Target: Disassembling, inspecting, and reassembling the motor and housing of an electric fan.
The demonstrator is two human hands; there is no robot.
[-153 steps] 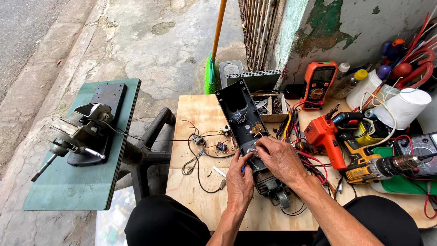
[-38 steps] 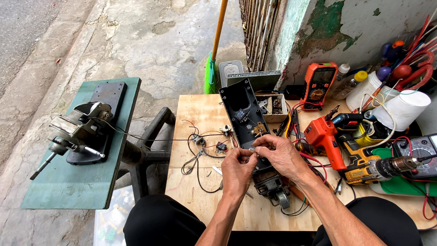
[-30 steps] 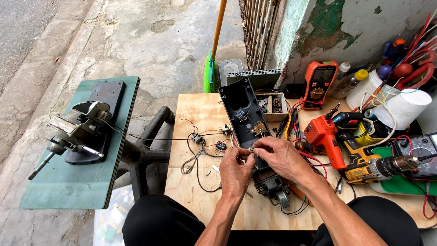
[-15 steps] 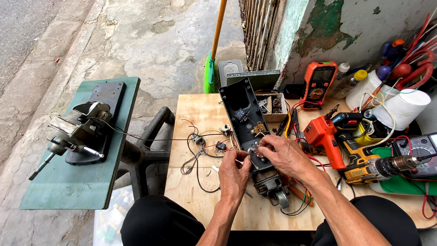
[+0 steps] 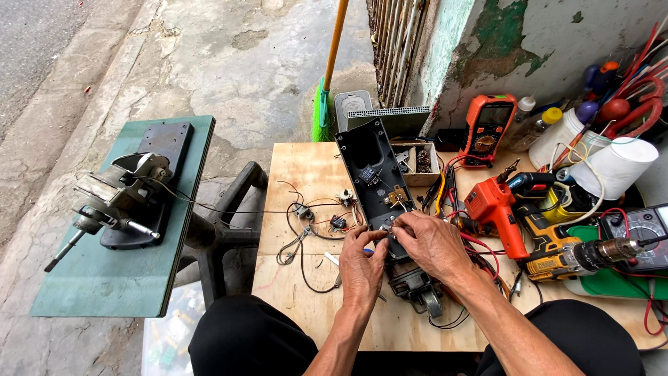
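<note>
My left hand [image 5: 362,268] and right hand [image 5: 431,240] pinch together on small wires at the black fan housing [image 5: 379,184] on the plywood table [image 5: 299,167], orange drill [image 5: 494,209] beside.

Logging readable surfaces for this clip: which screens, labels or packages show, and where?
Orange multimeter: back of wooden table, against the wall, grey screen, round dial.
Dark multimeter: right edge, grey screen, red leads.
White bottle: yellow cap, beside the orange meter.
</note>
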